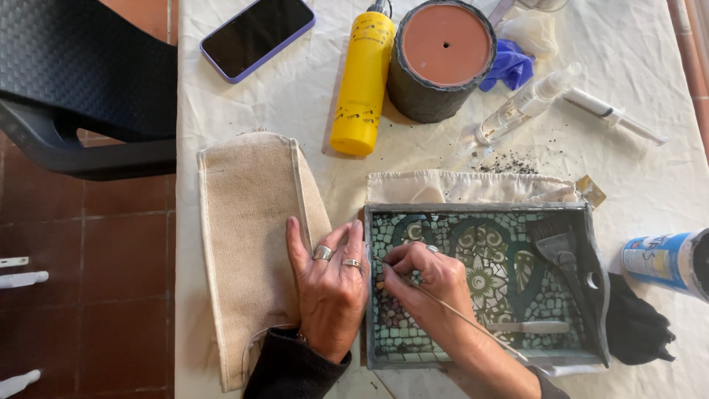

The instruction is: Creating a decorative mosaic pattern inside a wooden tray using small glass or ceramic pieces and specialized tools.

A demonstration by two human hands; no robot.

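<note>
Right hand working a thin stick over the mosaic tray, left hand steadying beside it.

The mosaic tray (pixel 484 284) sits at the near edge of the cloth-covered table (pixel 650 66), and the right hand (pixel 436 288) is pinched tight on a thin wooden stick (pixel 458 316), tip down on the green tiles. A black brush (pixel 561 255) lies inside the tray. The left hand (pixel 329 284) lies flat, fingers spread, half on a beige canvas bag (pixel 247 244), touching the tray's left wall. Behind: a yellow bottle (pixel 362 81), an upturned terracotta pot (pixel 442 55) and a phone (pixel 257 33).
</note>
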